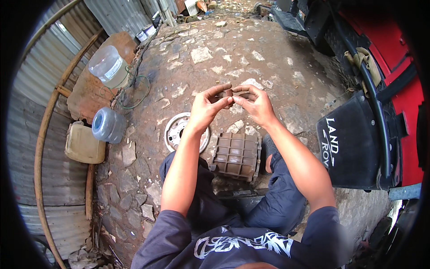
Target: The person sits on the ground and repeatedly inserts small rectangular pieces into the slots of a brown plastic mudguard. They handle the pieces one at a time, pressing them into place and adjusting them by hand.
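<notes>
A small brown part (228, 93) sits between left hand (208, 104) and right hand (257, 103), pinched by both.

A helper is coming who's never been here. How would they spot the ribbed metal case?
Start at the red vehicle on the right and look left past the black mud flap to the stony ground by the person's legs. The metal case sits there, just right of the whitish wheel. Unlike that round wheel, it is a brown block with a grid of ribs.

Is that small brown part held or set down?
Held: the small brown part is between fingertips of the left hand and right hand.
</notes>
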{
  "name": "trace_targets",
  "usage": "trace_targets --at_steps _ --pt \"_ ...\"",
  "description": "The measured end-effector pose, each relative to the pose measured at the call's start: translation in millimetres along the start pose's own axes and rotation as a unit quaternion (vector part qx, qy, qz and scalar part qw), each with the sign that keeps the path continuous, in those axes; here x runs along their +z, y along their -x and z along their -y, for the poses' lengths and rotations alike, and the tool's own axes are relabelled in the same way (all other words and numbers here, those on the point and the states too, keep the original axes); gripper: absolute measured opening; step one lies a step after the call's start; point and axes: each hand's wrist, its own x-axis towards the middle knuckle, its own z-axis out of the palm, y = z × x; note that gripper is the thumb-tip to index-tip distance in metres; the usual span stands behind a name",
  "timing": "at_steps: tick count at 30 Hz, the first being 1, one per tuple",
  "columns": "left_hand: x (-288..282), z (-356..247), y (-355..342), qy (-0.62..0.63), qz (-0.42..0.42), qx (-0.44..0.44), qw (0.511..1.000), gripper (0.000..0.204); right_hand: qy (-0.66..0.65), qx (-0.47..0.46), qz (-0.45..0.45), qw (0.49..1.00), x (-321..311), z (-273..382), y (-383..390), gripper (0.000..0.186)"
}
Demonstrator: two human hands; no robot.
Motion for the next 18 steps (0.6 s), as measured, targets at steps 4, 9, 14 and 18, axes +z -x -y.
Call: trace_targets --at_steps 4,9,14,18 --pt "-3.8 -0.7 1.7 0.026 0.018 0.007 0.999 0.051 -0.104 0.013 0.029 0.994 3.3 0.9 -0.6 0.039" --pt "-14.4 2.3 3.2 0.017 0.058 0.002 0.998 0.05 -0.133 0.042 0.06 0.988 -4.6 6.4 -4.0 0.038" --pt "-4.5 -2.4 10.3 0.031 0.023 -0.041 0.998 0.05 -0.166 0.078 0.075 0.98 -9.9 5.1 -1.1 0.035" --pt "-11.7 7.6 12.7 -0.049 -0.013 -0.035 0.998 0.041 -0.175 0.097 0.079 0.977 -9.1 15.9 4.5 0.031"
